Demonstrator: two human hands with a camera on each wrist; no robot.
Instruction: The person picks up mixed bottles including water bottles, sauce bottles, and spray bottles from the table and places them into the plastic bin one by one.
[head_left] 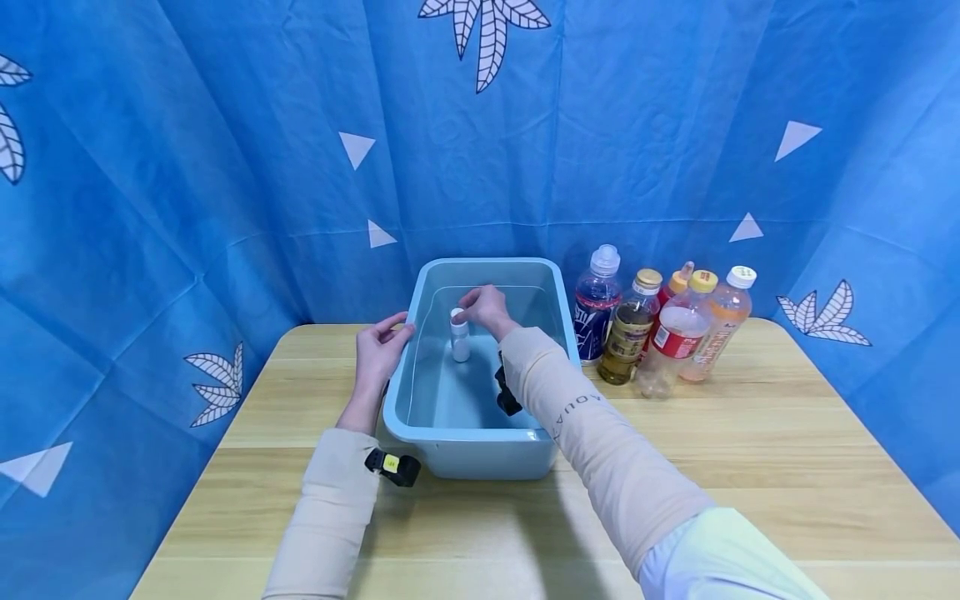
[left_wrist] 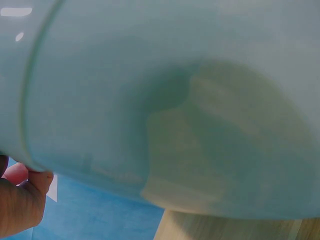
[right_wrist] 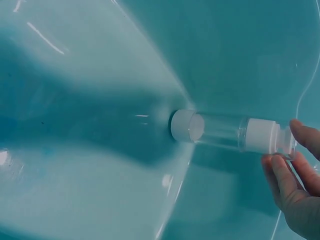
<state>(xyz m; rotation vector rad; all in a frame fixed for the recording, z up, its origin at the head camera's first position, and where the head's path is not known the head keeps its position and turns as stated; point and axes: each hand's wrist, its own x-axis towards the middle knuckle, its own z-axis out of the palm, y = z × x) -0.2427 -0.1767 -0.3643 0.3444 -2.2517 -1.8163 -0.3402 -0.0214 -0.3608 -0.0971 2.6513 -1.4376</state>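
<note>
A small clear bottle [head_left: 460, 342] with white bands stands inside the light blue plastic basin [head_left: 480, 457]. My right hand [head_left: 489, 310] reaches over the basin's right rim and pinches the bottle's top between thumb and fingers. In the right wrist view the bottle's [right_wrist: 222, 131] white base is right at the basin's floor, and the fingertips [right_wrist: 280, 172] are at its clear cap. On the other side, my left hand [head_left: 377, 354] holds the basin's left rim. The left wrist view shows bent fingers [left_wrist: 30, 192] at that rim, beside the translucent wall [left_wrist: 175, 125].
To the basin's right, several drink bottles stand close together: a dark blue one [head_left: 596, 310], an olive-coloured one [head_left: 628, 333], a red-labelled one [head_left: 678, 337] and an orange one [head_left: 718, 329]. The wooden table [head_left: 787, 467] backs onto a blue curtain [head_left: 660, 125].
</note>
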